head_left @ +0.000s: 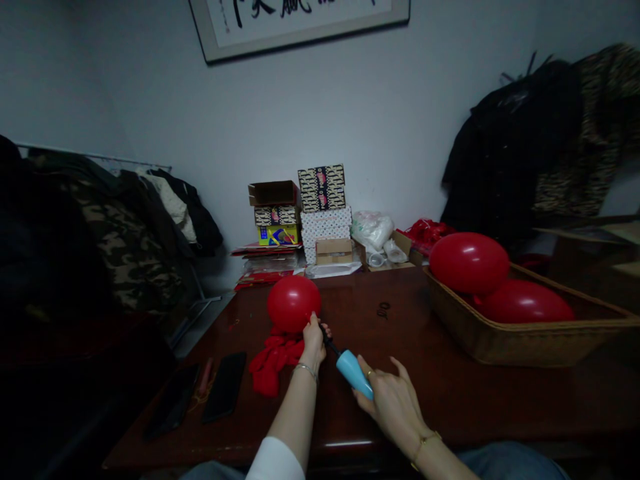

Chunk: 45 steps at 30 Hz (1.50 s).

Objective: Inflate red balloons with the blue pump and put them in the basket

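Note:
My left hand (315, 337) is closed where the neck of a partly filled red balloon (293, 303) meets the black nozzle end of a hand pump (354, 373). The pump has a light blue body and slants down toward me. Against the rear end of that body rests my right hand (395, 400), its thumb and palm around it and some fingers raised. Just beneath the balloon lies a heap of limp red balloons (273, 363) on the brown table (400, 333).
At the right stands a wicker basket (510, 343) holding two inflated red balloons (470, 262). Two dark phones (225, 387) lie at the left. Stacked boxes (325, 227) and a plastic bag (373, 230) line the back. A small dark loop (383, 309) lies mid-table.

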{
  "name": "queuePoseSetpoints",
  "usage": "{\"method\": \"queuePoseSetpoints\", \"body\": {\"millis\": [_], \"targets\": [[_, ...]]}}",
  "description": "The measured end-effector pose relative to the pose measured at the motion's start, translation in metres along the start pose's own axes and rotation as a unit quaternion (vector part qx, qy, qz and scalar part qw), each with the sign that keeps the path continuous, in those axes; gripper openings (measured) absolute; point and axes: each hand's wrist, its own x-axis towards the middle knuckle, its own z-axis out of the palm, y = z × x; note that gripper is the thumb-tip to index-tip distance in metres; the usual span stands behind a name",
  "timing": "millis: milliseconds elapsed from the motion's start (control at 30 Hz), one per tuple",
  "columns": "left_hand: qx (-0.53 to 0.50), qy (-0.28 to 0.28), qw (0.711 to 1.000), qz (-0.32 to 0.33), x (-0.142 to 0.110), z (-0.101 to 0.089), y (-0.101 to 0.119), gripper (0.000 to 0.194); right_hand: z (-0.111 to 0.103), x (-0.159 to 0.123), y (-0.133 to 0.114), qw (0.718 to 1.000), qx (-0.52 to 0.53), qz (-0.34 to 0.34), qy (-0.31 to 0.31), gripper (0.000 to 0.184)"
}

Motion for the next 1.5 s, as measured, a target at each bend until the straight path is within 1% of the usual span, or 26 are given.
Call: {"method": "queuePoseSetpoints", "body": {"millis": [167, 333, 500, 633, 767, 900, 1033, 1167, 1333, 1500], "targets": [[-0.006, -0.017, 1.0, -0.018, -0.002, 0.002, -0.005, 0.03, 0.007, 0.022, -0.007, 1.0, -0.016, -0.002, 0.002, 0.049], [-0.002, -0.017, 1.0, -0.006, 0.0, 0.002, -0.005, 0.035, 0.007, 0.023, -0.011, 1.0, -0.02, 0.005, -0.002, 0.049], [-0.009, -0.006, 1.0, -0.002, 0.005, 0.001, -0.003, 0.035, 0.002, 0.006, -0.004, 1.0, -0.004, -0.002, 0.0, 0.051], [-0.015, 0.001, 1.0, 0.0, 0.011, -0.003, 0.001, 0.035, 0.0, -0.018, 0.012, 1.0, 0.018, -0.014, 0.004, 0.048], [-0.016, 0.009, 1.0, 0.003, 0.016, -0.006, 0.004, 0.032, -0.001, -0.041, 0.026, 0.999, 0.039, -0.019, 0.01, 0.05], [-0.01, 0.005, 1.0, -0.002, 0.014, -0.004, 0.007, 0.028, -0.002, -0.048, 0.028, 0.999, 0.042, -0.009, 0.006, 0.049], [-0.005, 0.005, 1.0, 0.006, 0.01, -0.001, 0.009, 0.029, -0.004, -0.04, 0.021, 0.999, 0.031, 0.003, -0.01, 0.049], [-0.006, -0.003, 1.0, 0.008, 0.007, -0.003, 0.003, 0.031, -0.005, -0.02, 0.01, 1.0, 0.012, 0.006, -0.021, 0.049], [-0.02, -0.013, 1.0, -0.006, 0.001, -0.003, -0.011, 0.033, -0.001, 0.008, -0.002, 0.999, -0.013, 0.01, -0.037, 0.051], [-0.021, -0.017, 0.999, -0.03, -0.003, 0.0, -0.013, 0.034, 0.003, 0.025, -0.008, 0.999, -0.022, 0.014, -0.035, 0.051]]}}
